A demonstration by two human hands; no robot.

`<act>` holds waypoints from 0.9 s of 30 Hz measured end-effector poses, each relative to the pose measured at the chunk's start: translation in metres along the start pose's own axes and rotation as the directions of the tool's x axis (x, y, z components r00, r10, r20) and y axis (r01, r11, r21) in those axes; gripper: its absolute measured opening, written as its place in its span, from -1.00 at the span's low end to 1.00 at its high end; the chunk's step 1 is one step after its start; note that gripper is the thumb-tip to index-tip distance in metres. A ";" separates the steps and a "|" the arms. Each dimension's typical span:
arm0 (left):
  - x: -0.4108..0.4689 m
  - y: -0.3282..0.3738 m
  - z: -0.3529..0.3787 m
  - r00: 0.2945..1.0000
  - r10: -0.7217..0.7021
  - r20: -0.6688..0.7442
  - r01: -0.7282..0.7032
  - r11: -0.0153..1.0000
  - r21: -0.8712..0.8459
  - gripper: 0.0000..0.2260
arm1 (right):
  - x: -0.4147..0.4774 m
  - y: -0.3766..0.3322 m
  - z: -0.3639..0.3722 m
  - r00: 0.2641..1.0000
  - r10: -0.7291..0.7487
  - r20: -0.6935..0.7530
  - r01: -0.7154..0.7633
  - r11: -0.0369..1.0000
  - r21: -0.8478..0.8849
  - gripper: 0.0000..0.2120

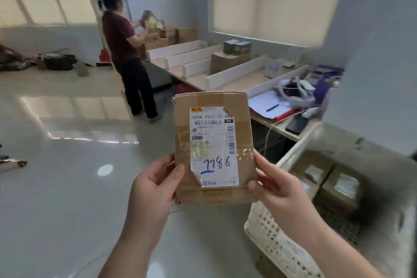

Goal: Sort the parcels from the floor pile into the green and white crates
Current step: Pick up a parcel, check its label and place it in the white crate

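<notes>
Up close, a left hand (155, 185) and a right hand (277, 185), set apart, pinch the lower corners of a flat cardboard parcel (214, 194), held upright in mid-air just left of a white crate (270, 239) (boxes (338, 187) already lie inside). Gripped only near its bottom edge, the parcel could tip or slip to the floor. Its label (214, 142), torn and peeling, could be misread and send it to the wrong crate. No green crate shows, the white one is cut off at right, and the label's fine print is blurred. Beyond, another person (121, 36) works at a long table (237, 81).
</notes>
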State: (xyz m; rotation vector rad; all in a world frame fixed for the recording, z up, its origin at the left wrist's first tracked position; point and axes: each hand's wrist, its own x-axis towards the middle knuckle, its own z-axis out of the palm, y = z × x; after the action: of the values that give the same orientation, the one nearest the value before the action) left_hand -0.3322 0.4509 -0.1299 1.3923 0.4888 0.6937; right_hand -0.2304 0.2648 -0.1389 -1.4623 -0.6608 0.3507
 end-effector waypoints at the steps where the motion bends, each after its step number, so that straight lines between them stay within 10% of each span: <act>1: 0.005 -0.006 0.020 0.998 -0.019 0.052 0.019 1.000 -0.002 -0.81 | -0.004 0.003 -0.018 0.999 0.014 -0.053 -0.014 1.000 -0.006 -0.42; 17: 0.069 -0.116 0.262 0.728 -0.242 0.641 0.129 0.967 0.219 -0.78 | -0.030 0.072 -0.194 0.697 0.336 -0.633 -0.381 0.922 0.069 -0.44; 27: 0.114 -0.274 0.381 0.434 -0.566 0.701 0.249 0.823 0.510 -0.80 | 0.002 0.199 -0.295 0.273 0.581 -0.766 -0.599 0.726 0.337 -0.57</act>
State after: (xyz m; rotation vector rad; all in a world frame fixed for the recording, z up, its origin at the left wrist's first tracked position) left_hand 0.0515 0.2471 -0.3403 1.6480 0.1413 -0.5490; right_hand -0.0169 0.0516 -0.3264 -1.6319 0.7566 0.1466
